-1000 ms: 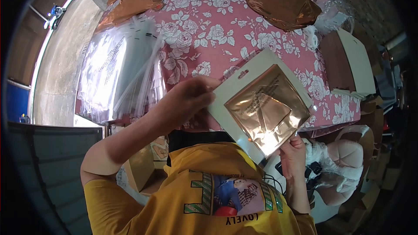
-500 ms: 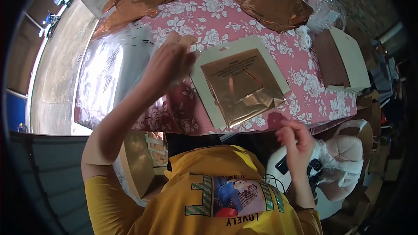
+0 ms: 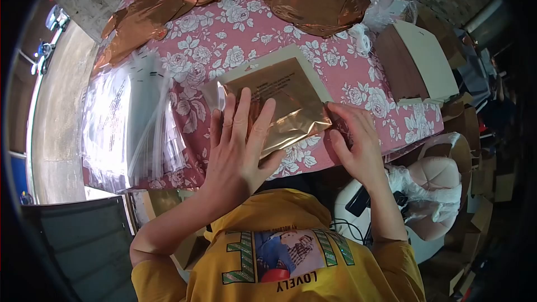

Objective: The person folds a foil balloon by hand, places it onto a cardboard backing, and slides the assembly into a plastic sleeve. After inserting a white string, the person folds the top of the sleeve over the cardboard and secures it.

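A folded copper-coloured foil packet [image 3: 279,100] with small printed text lies on a cream backing card [image 3: 305,59], whose top edge has a hanging cut-out. Clear film shows along the card's left edge. My left hand [image 3: 238,148] rests flat over the packet's left part, fingers spread, hiding that side. At the lower right corner of the packet is my right hand [image 3: 358,142], with thumb and fingers apart and fingertips touching or very near the edge. To the left lies a stack of clear plastic bags [image 3: 120,117] with printed text.
Crumpled copper foil sheets [image 3: 319,0] lie along the far side of the pink floral tablecloth [image 3: 196,64]. At the right are a stack of cream cards [image 3: 419,59], a white string bundle [image 3: 361,39] and clear wrapping [image 3: 394,5]. A padded white chair [image 3: 436,190] stands below the table's right side.
My left hand has come from beside the card's upper left onto the packet and spread flat. My right hand has risen to the packet's right corner. The camera view has shifted slightly.
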Available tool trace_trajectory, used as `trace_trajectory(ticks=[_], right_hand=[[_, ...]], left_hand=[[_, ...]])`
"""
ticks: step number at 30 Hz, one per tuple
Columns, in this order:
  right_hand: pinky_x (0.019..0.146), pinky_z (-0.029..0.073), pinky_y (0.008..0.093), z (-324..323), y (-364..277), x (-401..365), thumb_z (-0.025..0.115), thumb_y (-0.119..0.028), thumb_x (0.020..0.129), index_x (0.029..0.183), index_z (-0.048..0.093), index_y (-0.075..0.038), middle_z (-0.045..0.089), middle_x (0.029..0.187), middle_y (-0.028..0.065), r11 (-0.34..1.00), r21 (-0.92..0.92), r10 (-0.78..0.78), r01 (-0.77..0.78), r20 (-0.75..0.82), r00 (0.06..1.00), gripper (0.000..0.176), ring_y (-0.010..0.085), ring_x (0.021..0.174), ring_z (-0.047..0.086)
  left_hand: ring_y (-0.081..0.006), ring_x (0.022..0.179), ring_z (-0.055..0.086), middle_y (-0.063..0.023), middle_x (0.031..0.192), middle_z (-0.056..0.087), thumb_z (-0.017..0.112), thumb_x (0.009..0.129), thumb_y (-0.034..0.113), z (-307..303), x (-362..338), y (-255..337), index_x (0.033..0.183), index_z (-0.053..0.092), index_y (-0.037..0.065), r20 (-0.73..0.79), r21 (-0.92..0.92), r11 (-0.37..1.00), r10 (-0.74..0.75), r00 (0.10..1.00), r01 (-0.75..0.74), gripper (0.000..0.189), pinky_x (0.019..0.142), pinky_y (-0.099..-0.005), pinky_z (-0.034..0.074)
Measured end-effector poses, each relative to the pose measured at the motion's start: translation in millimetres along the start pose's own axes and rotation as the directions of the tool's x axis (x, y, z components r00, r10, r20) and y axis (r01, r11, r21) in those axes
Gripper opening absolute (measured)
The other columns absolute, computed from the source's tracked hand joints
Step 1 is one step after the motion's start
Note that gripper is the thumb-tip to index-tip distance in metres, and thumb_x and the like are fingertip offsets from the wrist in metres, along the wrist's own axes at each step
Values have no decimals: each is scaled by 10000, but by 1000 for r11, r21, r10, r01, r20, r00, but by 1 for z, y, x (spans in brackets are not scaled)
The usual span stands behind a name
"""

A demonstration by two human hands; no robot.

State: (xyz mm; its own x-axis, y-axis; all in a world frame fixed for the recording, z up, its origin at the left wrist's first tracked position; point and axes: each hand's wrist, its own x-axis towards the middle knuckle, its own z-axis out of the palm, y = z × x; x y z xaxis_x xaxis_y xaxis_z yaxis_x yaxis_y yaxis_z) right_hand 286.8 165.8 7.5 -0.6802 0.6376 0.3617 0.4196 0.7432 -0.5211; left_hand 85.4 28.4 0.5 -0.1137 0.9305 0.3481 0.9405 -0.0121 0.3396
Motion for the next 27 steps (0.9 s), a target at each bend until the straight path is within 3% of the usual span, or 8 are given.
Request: trace_trajectory(ticks=[3,7,12,16,17,19,22,27], right_hand=[[932,440,394,0,1,1,617,-43,796,1222,559,-44,603,1161,119,1000,5,-16,16,1,1000,430,318,1053,538],[912,453,386,1,0,3,656,-69,788,1206,574,-56,605,1150,109,1000,-8,-4,4,4,1000,427,305,1043,540],[809,492,357,3,-1,10,731,-135,763,1138,628,-95,610,1054,54,981,-156,-123,119,-17,992,391,250,937,564],[767,497,351,6,1,16,746,-163,745,1100,658,-124,615,1008,15,934,-290,-221,210,-3,975,368,225,888,569],[766,500,349,6,0,16,745,-160,746,1104,658,-125,617,1010,17,928,-299,-227,221,14,974,370,224,885,573],[745,514,336,6,3,17,738,-161,748,1118,659,-130,620,1025,16,897,-354,-269,264,34,962,380,214,877,583],[728,523,326,4,3,18,725,-162,759,1137,658,-137,622,1049,11,872,-395,-282,290,81,956,385,203,883,587],[733,527,314,-1,8,17,707,-145,776,1192,644,-159,623,1099,24,793,-477,-333,381,184,925,421,203,884,590]], left_hand=[[-436,1376,255,-210,1499,248,742,762,219,0,4,3,1437,377,142,-10,-11,999,-30,999,30,771,1050,-625,253],[-430,1363,277,-209,1474,295,719,781,258,5,5,7,1418,408,144,-3,52,997,-49,999,49,717,1053,-627,249],[-411,1341,335,-188,1458,351,696,805,247,4,7,15,1405,434,146,25,193,980,-61,998,55,662,1066,-582,248],[-381,1311,397,-167,1407,431,661,825,197,12,3,23,1327,520,124,-70,154,980,-114,991,124,526,1032,-549,334],[-375,1313,401,-164,1397,445,621,834,151,15,1,24,1320,522,104,-74,219,970,-91,993,106,498,1049,-546,326],[-359,1341,382,-155,1412,441,561,770,79,15,-3,29,1322,513,50,-60,165,984,-58,996,68,555,1081,-545,295],[-297,1364,369,-130,1440,424,516,797,108,18,-7,34,1332,504,51,-26,148,988,-47,999,50,538,1138,-438,262],[-301,1369,361,-132,1447,416,527,805,126,23,-9,33,1340,500,64,4,172,984,-42,999,41,539,1144,-439,247]])
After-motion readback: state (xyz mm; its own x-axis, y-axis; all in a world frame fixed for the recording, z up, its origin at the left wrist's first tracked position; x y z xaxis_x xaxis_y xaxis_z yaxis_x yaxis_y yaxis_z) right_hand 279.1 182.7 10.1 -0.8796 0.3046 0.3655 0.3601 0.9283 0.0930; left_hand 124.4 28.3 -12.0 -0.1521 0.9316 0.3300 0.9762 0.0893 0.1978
